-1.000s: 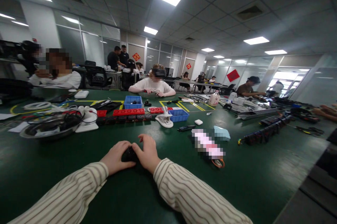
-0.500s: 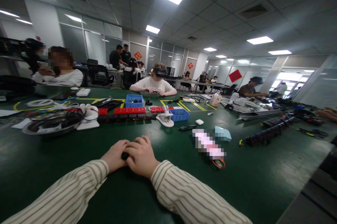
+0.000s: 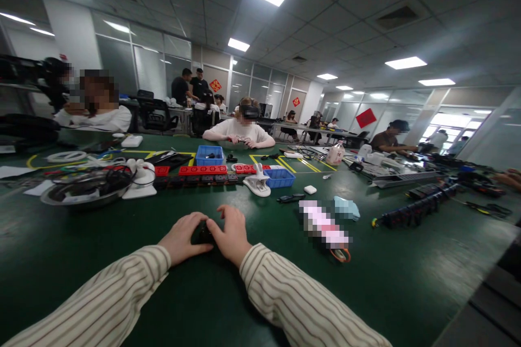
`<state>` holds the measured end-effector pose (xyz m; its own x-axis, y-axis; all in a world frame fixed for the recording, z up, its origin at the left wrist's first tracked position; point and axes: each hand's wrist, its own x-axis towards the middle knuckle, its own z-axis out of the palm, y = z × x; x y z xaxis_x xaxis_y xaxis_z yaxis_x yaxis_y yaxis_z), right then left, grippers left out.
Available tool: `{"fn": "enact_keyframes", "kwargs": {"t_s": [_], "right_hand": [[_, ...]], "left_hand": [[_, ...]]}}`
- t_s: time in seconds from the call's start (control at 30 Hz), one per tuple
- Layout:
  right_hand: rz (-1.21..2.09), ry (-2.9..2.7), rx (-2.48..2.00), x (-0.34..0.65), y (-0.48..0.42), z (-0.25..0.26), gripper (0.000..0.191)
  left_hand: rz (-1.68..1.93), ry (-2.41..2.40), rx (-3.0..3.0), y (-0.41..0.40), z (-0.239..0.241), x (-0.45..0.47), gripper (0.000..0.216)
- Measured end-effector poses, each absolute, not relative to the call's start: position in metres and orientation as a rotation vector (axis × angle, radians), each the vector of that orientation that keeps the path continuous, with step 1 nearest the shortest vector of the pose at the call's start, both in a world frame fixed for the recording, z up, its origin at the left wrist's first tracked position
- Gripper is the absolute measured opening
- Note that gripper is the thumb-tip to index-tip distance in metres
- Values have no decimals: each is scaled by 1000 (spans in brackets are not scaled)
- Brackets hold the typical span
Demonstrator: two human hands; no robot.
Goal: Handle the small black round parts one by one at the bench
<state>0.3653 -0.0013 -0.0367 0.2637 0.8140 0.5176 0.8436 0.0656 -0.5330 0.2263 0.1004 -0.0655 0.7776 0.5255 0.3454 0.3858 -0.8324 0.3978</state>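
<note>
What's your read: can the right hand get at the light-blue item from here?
Probably yes, by going over: the pink pixelated item lies between the right hand and the light-blue item; the space above looks free.

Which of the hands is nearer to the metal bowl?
Left. The left hand is apart from the metal bowl, to its front right; the right hand is farther to the right.
</note>
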Motion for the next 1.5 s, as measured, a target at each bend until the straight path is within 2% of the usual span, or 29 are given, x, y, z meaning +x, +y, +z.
{"fn": "enact_keyframes", "kwargs": {"t_s": [0.13, 0.3, 0.47, 0.57, 0.8, 1.0, 1.13, 1.33, 1.5], "right_hand": [[-53, -1656, -1731, 364, 1, -37, 31], [-123, -1867, -1619, 358, -3, -33, 20], [-109, -2070, -1420, 356, -10, -28, 27], [-88, -2024, -1393, 355, -14, -25, 35], [-85, -1723, -1604, 360, -8, -29, 36], [-124, -1760, -1672, 361, -3, -35, 26], [-100, -1833, -1601, 360, -4, -34, 21], [87, -1958, -1310, 364, -3, -33, 30], [70, -1908, -1266, 364, -5, -33, 35]], "left_hand": [[620, 696, 2716, 101, -67, 227, 42], [641, 650, 2696, 103, -69, 228, 36], [626, 653, 2667, 105, -72, 228, 36], [620, 657, 2666, 104, -71, 228, 37], [696, 693, 2627, 97, -64, 227, 53], [661, 676, 2639, 96, -62, 227, 43], [659, 658, 2639, 97, -62, 228, 39], [636, 665, 2648, 99, -65, 227, 40], [637, 660, 2669, 98, -64, 227, 49]]}}
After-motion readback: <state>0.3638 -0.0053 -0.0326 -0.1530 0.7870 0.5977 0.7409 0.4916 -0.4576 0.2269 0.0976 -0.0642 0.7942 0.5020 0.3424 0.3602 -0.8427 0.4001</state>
